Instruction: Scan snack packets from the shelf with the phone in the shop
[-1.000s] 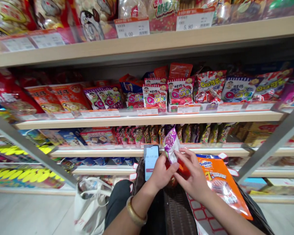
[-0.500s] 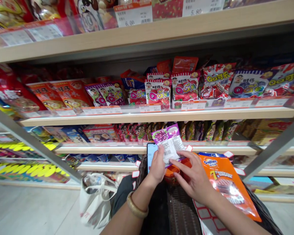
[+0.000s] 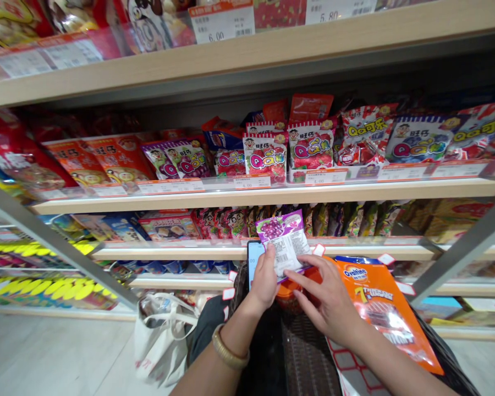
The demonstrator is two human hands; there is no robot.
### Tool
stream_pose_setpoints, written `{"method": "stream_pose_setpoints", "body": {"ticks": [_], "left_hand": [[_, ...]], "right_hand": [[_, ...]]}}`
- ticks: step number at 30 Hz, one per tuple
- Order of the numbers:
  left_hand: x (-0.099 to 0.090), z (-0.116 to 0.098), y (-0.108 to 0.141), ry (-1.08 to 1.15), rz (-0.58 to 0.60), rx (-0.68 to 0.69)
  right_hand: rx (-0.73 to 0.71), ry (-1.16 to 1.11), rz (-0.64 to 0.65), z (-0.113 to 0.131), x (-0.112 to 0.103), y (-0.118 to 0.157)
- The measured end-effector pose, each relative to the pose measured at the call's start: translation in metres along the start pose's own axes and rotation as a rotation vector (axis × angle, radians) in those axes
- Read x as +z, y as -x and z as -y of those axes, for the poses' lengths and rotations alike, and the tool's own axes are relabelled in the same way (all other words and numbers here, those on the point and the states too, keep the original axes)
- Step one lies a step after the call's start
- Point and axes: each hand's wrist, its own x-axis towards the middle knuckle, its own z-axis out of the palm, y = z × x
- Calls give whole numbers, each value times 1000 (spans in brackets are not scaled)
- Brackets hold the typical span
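My left hand [image 3: 265,280] is closed on a small purple and white bag of gummy candy [image 3: 282,247], its thumb over the left edge. The printed back with a barcode faces me. My right hand [image 3: 325,297] has its fingers spread, and their tips touch the bag's lower right side. A phone [image 3: 253,256] with a lit screen shows just left of my left hand; whether that hand also grips it I cannot tell. Below the bag is a tub with an orange-red lid [image 3: 287,289], partly hidden by my hands.
Under my arms is a dark woven basket [image 3: 307,352] with an orange Ovaltine bag [image 3: 385,308] at its right. A white tote bag [image 3: 160,335] stands on the floor at left. Ahead, a shelf edge [image 3: 214,199] carries gummy candy bags [image 3: 266,157]; another shelf [image 3: 231,60] juts out above.
The candy bag has turned very slightly in my left hand. Both hands stay in nearly the same place.
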Motion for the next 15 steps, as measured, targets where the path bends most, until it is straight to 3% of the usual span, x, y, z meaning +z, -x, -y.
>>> {"method": "stream_pose_setpoints", "body": {"ticks": [15], "left_hand": [[-2, -4, -1, -7, -24, -16]], "right_hand": [[-4, 18, 13, 0, 2, -3]]}}
